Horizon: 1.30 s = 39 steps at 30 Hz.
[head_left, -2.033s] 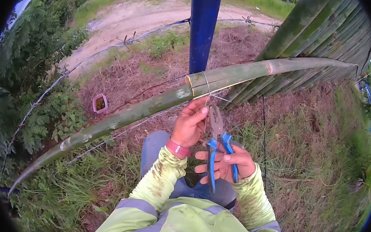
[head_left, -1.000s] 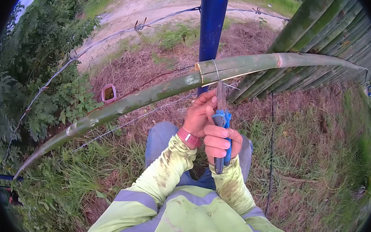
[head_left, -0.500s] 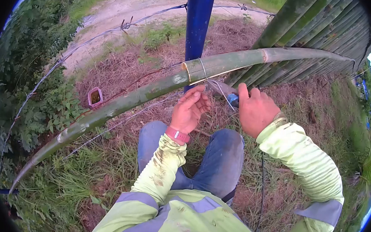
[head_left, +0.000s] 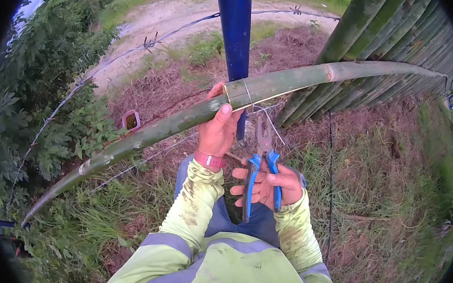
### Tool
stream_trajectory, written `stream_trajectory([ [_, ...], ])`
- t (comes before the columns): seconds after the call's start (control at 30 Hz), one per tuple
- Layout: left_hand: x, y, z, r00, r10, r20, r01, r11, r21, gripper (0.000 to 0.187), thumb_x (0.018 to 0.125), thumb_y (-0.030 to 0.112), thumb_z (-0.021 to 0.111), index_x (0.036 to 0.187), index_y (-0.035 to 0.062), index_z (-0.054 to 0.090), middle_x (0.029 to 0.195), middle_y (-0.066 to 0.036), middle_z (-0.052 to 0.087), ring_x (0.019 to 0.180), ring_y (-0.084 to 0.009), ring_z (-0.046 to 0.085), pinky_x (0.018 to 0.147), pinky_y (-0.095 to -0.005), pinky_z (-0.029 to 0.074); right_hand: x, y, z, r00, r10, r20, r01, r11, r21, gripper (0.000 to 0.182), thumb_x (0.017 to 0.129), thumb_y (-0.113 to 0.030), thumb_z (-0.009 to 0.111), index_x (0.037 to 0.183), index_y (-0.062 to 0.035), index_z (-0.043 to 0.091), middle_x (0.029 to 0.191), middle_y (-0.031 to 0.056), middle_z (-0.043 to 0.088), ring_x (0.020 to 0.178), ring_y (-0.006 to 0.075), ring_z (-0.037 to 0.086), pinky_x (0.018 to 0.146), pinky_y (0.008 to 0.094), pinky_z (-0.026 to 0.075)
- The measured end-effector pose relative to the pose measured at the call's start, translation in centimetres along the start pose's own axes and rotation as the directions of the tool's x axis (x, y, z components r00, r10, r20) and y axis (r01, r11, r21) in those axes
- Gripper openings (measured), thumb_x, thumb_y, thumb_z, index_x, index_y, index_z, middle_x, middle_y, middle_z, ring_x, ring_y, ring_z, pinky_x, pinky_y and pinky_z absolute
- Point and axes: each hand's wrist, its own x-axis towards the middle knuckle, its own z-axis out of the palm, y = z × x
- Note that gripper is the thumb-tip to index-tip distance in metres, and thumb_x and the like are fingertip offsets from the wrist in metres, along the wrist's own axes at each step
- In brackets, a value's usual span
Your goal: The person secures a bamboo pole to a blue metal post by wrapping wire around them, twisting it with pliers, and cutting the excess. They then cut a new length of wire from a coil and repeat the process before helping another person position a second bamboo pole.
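Gripping the bamboo pole (head_left: 174,124), left hand (head_left: 217,133); right hand (head_left: 265,184) fingers loosely hold blue pliers (head_left: 261,160).

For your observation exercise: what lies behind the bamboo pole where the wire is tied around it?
Behind the bamboo pole stands the blue post, crossing it beside the wire tie. The pole covers a stretch of the post. The left hand grips the pole there, thumb hidden behind it.

Left hand (head_left: 217,133) grips bamboo pole (head_left: 147,132); right hand (head_left: 265,184) holds pliers (head_left: 262,160).
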Motion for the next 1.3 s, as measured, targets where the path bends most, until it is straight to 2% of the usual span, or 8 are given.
stream_trajectory([
  [0.5,0.0,0.4,0.5,0.996,-0.014,-0.084,0.013,1.0,-0.011,0.053,0.081,0.012,0.059,0.128,0.0036,0.035,0.122,-0.013,0.048,0.117,-0.0257,0.045,0.105,-0.0412,0.031,2.5,0.4,-1.9,0.978,0.039,0.205,-0.068,0.989,0.133,0.054,0.085,-0.015,0.047,0.133,0.0004,0.028,0.127,0.0254,0.044,0.109,0.0449,0.049,0.086,0.0613,0.041],
  [0.6,0.0,0.2,0.3,0.997,-0.011,-0.08,0.011,1.0,-0.004,0.053,0.082,0.013,0.057,0.128,0.0033,0.035,0.122,-0.013,0.048,0.117,-0.0262,0.045,0.104,-0.0417,0.031,3.0,0.6,-2.5,0.966,0.016,0.257,-0.069,0.978,0.199,0.055,0.086,-0.014,0.044,0.135,0.0012,0.024,0.129,0.0259,0.041,0.111,0.0473,0.047,0.086,0.0637,0.04],
  [0.67,0.1,0.2,0.2,0.995,-0.007,-0.097,0.003,0.999,-0.042,0.055,0.081,0.008,0.059,0.129,0.0004,0.034,0.121,-0.014,0.047,0.113,-0.0264,0.049,0.098,-0.0422,0.039,3.4,0.3,-2.8,0.955,0.004,0.296,-0.074,0.971,0.226,0.054,0.087,-0.014,0.043,0.135,0.001,0.023,0.13,0.0259,0.04,0.113,0.048,0.045,0.087,0.0643,0.039],
  [0.77,0.0,0.1,0.1,0.996,-0.014,-0.083,0.016,1.0,0.026,0.055,0.083,0.013,0.055,0.131,0.0033,0.031,0.123,-0.014,0.048,0.117,-0.0265,0.046,0.104,-0.0429,0.032,3.8,0.2,-3.3,0.931,0.015,0.364,-0.115,0.96,0.255,0.053,0.089,-0.014,0.042,0.136,0.0001,0.022,0.133,0.0261,0.037,0.115,0.0489,0.042,0.088,0.0651,0.037],
  [0.97,0.1,0.1,0.2,0.994,-0.006,-0.105,0.001,0.999,-0.051,0.054,0.082,0.008,0.057,0.13,0.0011,0.033,0.122,-0.014,0.047,0.114,-0.0261,0.049,0.099,-0.0414,0.038,3.9,0.4,-3.6,0.915,-0.001,0.403,-0.137,0.939,0.314,0.055,0.088,-0.013,0.042,0.136,-0.0003,0.02,0.134,0.0274,0.034,0.116,0.0503,0.04,0.087,0.0664,0.037],
  [1.13,-0.1,0.1,0.2,0.995,-0.013,-0.104,0.014,1.0,0.015,0.053,0.083,0.013,0.056,0.13,0.0043,0.033,0.125,-0.012,0.047,0.118,-0.0263,0.044,0.104,-0.0446,0.031,4.4,1.5,-3.6,0.916,-0.095,0.391,-0.06,0.929,0.365,0.054,0.089,-0.015,0.044,0.135,-0.0005,0.021,0.114,0.0225,0.049,0.092,0.0372,0.056,0.077,0.0613,0.046],
  [1.27,0.0,0.0,0.0,0.995,-0.009,-0.1,0.01,1.0,0.009,0.054,0.082,0.013,0.057,0.13,0.0047,0.034,0.125,-0.012,0.046,0.118,-0.0269,0.044,0.104,-0.0445,0.031,3.9,1.9,-2.0,0.917,-0.131,0.378,-0.07,0.878,0.474,0.051,0.089,-0.02,0.047,0.132,0.0002,0.027,0.103,0.0186,0.052,0.082,0.0294,0.057,0.067,0.0544,0.05],
  [1.3,-0.2,0.0,0.0,0.995,-0.01,-0.1,0.01,1.0,0.002,0.054,0.082,0.013,0.057,0.13,0.0047,0.034,0.125,-0.012,0.046,0.118,-0.0269,0.044,0.104,-0.0445,0.031,3.3,1.1,-1.5,0.971,-0.052,0.232,-0.012,0.964,0.265,0.045,0.09,-0.02,0.048,0.127,0.0004,0.032,0.098,0.0167,0.054,0.079,0.0284,0.058,0.062,0.0507,0.049],
])
